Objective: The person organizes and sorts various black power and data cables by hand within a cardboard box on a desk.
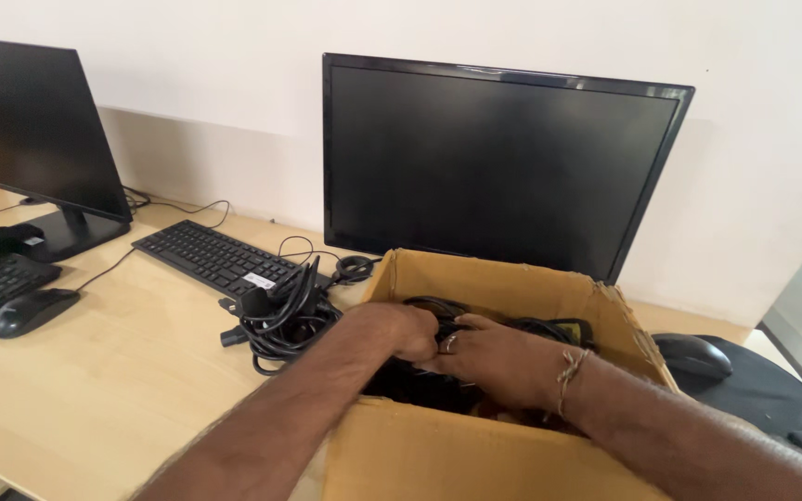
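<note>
Both bare forearms reach forward from the lower edge of the view and converge, wrists angled inward toward each other. The left hand point(403, 330) is curled into a loose fist, knuckles up, fingers bent under and hidden from sight. The right hand point(498, 357) lies palm down just beside it, the back of the hand facing the camera, its fingertips meeting the left hand's knuckles. A ring shows on one finger of the right hand, and a thin knotted tan thread point(568, 371) circles the right wrist. What the curled fingers grip cannot be made out.
</note>
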